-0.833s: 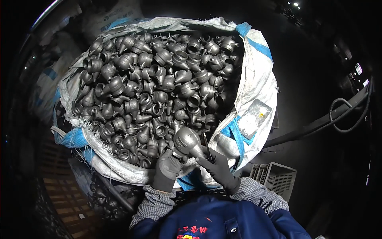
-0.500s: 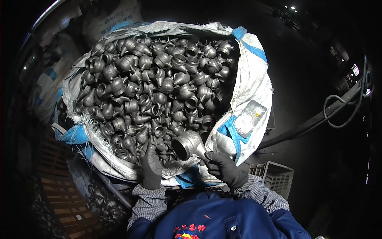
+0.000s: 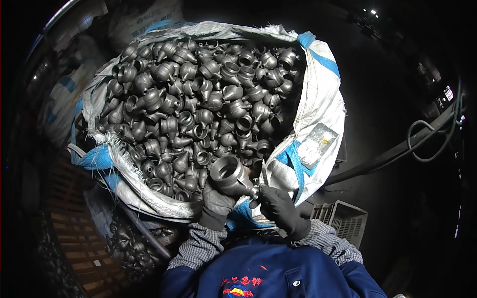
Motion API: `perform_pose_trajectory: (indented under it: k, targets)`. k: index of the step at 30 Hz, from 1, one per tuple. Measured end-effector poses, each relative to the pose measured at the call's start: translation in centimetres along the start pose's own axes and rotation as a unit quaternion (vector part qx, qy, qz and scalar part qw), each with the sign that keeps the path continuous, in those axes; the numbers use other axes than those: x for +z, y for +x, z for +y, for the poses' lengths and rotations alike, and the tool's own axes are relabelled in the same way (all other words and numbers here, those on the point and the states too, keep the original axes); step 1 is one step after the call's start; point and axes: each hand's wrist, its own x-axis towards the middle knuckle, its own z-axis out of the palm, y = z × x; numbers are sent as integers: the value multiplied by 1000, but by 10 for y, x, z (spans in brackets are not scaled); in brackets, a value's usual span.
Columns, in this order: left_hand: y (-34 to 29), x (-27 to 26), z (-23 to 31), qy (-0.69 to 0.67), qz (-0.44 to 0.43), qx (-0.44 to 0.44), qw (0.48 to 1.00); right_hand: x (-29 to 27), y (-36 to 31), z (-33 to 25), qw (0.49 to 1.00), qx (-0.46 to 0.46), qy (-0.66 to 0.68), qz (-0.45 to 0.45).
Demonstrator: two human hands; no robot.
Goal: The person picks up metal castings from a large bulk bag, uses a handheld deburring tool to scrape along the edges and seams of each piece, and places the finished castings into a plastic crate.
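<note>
A large sack (image 3: 318,99) of white woven plastic with blue straps holds a heap of dark grey metal castings (image 3: 203,102), each with a wide round mouth and a narrow neck. Over its near edge I hold one such casting (image 3: 233,178), mouth up, neck tilted toward my right hand. My left hand (image 3: 217,201), in a dark glove, is closed around its underside, fingers partly hidden behind it. My gloved right hand (image 3: 282,208) is closed by the neck end. A thin grey strip-like tool (image 3: 264,171) sticks up from it; its exact kind is unclear.
A pale plastic crate (image 3: 350,221) stands to the right of the sack. A dark pole with a looped cable (image 3: 397,159) slants in from the right. At lower left are a slatted brown pallet (image 3: 92,238) and more castings (image 3: 126,246).
My left hand has come up from the heap to hold the casting from below. The casting has turned mouth up, and my right hand has shifted to its neck end.
</note>
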Motion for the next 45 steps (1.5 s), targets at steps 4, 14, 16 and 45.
perform_pose_trajectory:
  k: [4, 14, 16, 45]
  targets:
    - [-7, 0, -2, -9, 78, 15, 997, 15, -14, -23, 997, -39, -58, 19]
    - [-13, -19, -4, 77, 45, 33, 995, 16, -11, -6, 986, -128, -108, 19]
    - [-14, -11, -3, 93, 56, 34, 993, 15, -11, -6, 986, -124, -112, 32]
    - [-19, -2, 8, 379, -15, 291, 879, -11, 2, 15, 993, 40, 103, 30]
